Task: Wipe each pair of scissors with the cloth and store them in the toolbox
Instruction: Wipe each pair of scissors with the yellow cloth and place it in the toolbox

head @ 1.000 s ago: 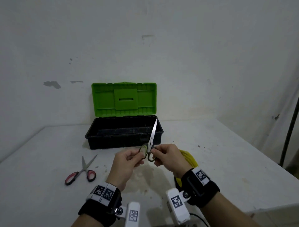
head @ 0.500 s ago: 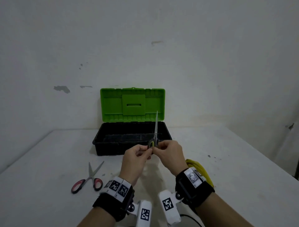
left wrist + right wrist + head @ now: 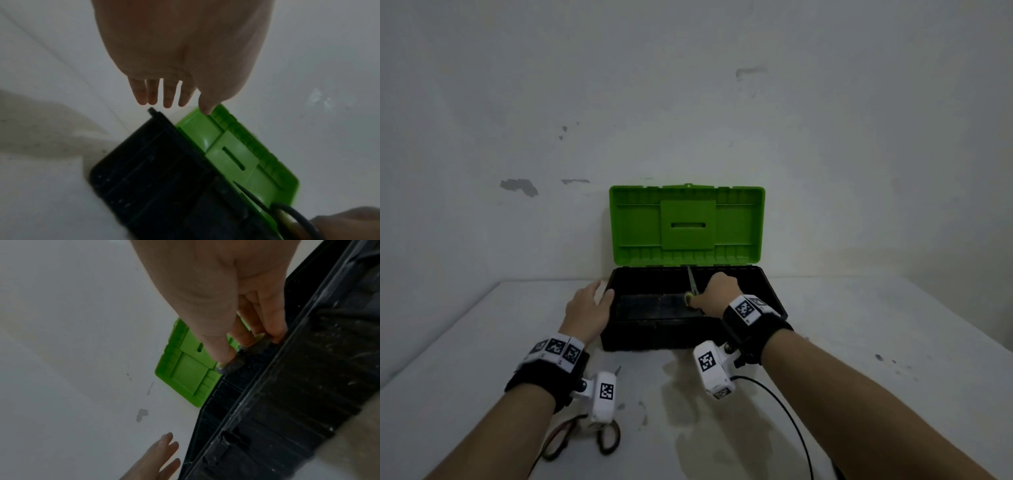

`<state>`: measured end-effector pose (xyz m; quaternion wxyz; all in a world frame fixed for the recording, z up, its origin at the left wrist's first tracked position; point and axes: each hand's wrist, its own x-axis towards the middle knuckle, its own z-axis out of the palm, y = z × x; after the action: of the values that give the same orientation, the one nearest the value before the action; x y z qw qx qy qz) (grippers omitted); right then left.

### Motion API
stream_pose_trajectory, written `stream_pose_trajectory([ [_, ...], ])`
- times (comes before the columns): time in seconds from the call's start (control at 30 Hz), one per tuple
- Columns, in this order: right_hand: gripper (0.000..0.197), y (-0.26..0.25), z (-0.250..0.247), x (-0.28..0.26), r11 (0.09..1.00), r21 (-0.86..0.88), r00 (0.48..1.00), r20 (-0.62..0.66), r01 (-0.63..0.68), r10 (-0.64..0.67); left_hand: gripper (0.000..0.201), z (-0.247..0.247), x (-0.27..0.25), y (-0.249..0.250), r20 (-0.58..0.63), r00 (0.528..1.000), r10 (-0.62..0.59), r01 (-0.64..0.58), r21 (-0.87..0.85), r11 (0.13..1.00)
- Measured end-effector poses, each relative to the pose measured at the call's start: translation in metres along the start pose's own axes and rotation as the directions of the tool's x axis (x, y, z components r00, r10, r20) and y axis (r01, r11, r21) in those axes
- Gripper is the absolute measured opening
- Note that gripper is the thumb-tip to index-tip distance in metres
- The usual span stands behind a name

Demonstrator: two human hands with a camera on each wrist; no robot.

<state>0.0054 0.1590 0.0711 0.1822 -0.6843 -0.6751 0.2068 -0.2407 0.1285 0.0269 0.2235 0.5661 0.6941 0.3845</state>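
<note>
The toolbox stands open, a black base with its green lid upright against the wall. My right hand pinches the handles of the green-and-black scissors over the box's inside, blades pointing away from me. In the right wrist view its fingers grip the grey handles above the box floor. My left hand is empty, fingers straight, by the box's left end; contact is unclear. The red-handled scissors lie on the table near me, partly under my left wrist. The cloth is out of sight.
The white table ends at the wall behind the toolbox. A black cable loops over the table under my right forearm. Stains mark the table surface in front of the box.
My left hand let go of the green-and-black scissors and moved to the toolbox's left end. My right hand carried them forward over the box's inside. The view moved closer.
</note>
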Motion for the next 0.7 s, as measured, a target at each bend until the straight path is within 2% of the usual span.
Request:
stream_pose_trajectory([
  [0.07,0.044,-0.008,0.011,0.013,0.999,-0.048,0.998,0.065,0.0,0.003,0.062,0.01,0.012,-0.014,0.038,0.999,-0.021,0.021,-0.001,1.0],
  [0.23,0.044,-0.023,0.036,0.033,0.987,-0.161,0.986,0.163,0.003,0.023,0.039,0.028,0.026,-0.024,0.016,1.0,0.026,-0.026,-0.013,1.0],
  [0.37,0.042,-0.026,0.054,0.043,0.982,-0.186,0.983,0.184,0.008,0.027,0.039,0.028,0.027,-0.029,0.017,0.998,0.053,-0.053,-0.017,0.998],
  [0.5,0.039,-0.032,0.058,0.042,0.967,-0.242,0.971,0.238,0.079,-0.019,0.04,0.027,0.025,-0.029,0.036,0.997,0.073,-0.072,-0.044,0.996],
  [0.63,0.052,-0.038,0.069,0.045,0.93,-0.351,0.97,0.244,0.112,-0.024,0.039,0.025,0.021,-0.025,0.041,0.997,0.068,-0.066,-0.045,0.997],
  [0.7,0.047,-0.038,0.068,0.04,0.942,-0.312,0.966,0.257,0.122,-0.04,0.04,0.023,0.021,-0.026,0.06,0.996,0.062,-0.059,-0.049,0.997],
])
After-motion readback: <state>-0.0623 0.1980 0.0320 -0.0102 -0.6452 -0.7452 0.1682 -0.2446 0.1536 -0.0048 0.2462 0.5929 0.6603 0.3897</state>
